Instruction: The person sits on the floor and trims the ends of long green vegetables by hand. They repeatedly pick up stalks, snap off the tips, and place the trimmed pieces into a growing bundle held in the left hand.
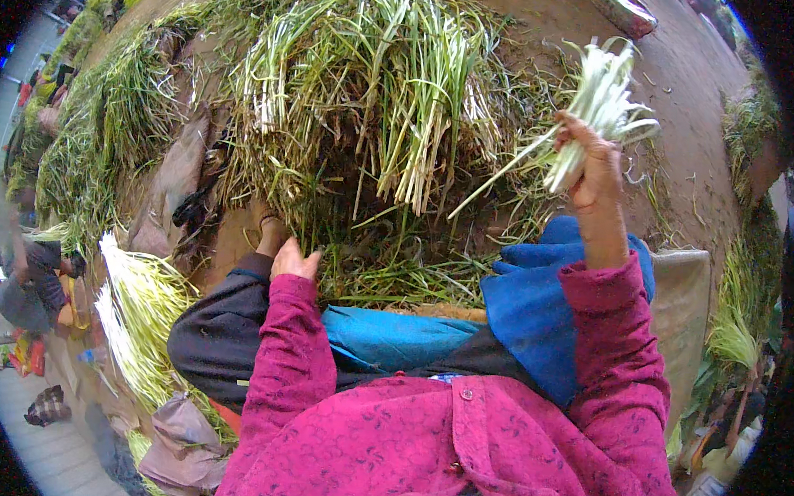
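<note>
My right hand is raised at the upper right, closed around a bunch of pale green-white leafy stalks. One longer stalk sticks out of that bunch down to the left. Low over my bent leg, my left hand has its thumb apart from the fingers, and no stalk shows in it; part of the palm is hidden. Before me lies a large heap of long green stalks, with pale stem ends towards me. Loose green leaves lie between the heap and my lap.
A bundle of yellowish-white stalks lies left of my knee, near a crumpled plastic bag. A blue cloth covers my right leg, beside a beige sack. Another green heap and a person are at the left.
</note>
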### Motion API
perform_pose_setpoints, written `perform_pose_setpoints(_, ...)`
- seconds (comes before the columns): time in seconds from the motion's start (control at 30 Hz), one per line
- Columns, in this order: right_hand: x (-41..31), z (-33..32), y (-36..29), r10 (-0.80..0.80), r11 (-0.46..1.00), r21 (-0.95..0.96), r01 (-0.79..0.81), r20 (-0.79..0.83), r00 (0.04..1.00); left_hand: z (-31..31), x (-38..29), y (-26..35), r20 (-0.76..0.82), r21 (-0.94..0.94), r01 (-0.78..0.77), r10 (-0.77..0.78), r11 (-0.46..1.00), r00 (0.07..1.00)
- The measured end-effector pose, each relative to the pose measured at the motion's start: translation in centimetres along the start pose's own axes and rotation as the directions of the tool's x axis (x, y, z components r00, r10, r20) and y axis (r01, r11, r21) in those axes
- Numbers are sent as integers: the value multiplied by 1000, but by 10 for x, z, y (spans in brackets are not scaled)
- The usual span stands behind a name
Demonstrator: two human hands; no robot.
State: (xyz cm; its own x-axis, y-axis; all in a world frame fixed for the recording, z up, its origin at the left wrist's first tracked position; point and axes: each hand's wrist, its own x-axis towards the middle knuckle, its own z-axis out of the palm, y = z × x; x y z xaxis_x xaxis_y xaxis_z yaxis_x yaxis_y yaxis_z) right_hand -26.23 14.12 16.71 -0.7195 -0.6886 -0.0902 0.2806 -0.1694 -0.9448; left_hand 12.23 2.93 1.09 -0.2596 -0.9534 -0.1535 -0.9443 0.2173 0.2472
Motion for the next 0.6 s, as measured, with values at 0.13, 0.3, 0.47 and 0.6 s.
perform_pose_setpoints(0.13,-11,17,25,111,989,93,-114,37,993,-20,-19,102,-24,-848,-218,375,484,927)
perform_pose_setpoints(0.3,-16,20,27,248,958,137,-252,46,968,-39,-55,193,47,-887,-235,583,398,811)
perform_pose_setpoints(0.47,-30,19,29,217,976,-16,-216,111,970,-56,-37,235,239,-966,150,502,212,831)
perform_pose_setpoints(0.6,-36,17,27,102,993,-73,-93,134,986,-59,-13,263,35,-954,-166,643,249,765)
